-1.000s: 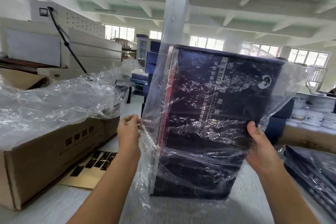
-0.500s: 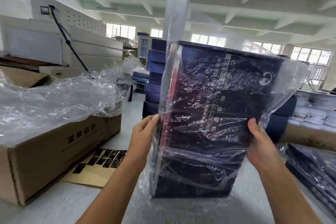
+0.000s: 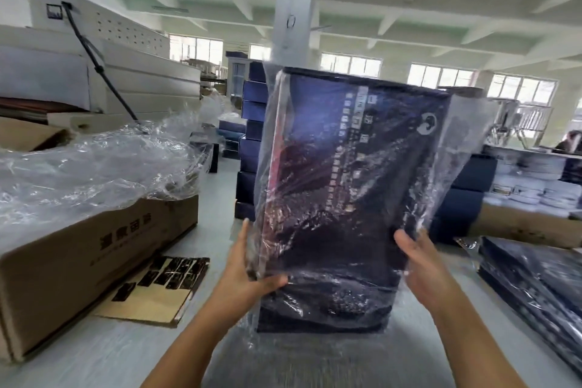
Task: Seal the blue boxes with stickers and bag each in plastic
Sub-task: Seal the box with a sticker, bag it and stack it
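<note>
A large dark blue box (image 3: 356, 186) stands upright in front of me, wrapped in a clear plastic bag (image 3: 463, 135) whose loose film sticks out at the upper right. My left hand (image 3: 248, 268) grips the box's lower left edge, thumb across the front face. My right hand (image 3: 422, 264) holds the lower right edge through the plastic. A sheet of dark stickers (image 3: 167, 274) on brown card lies on the table to the left.
A cardboard carton (image 3: 78, 255) full of clear plastic bags (image 3: 94, 167) sits at the left. Stacked blue boxes (image 3: 252, 123) stand behind. Bagged boxes (image 3: 535, 283) lie flat at the right. A white machine (image 3: 126, 66) is far left.
My left hand slid down from the bag's left edge to the box's lower left corner. The right hand shifted lower on the right edge. The box stays upright.
</note>
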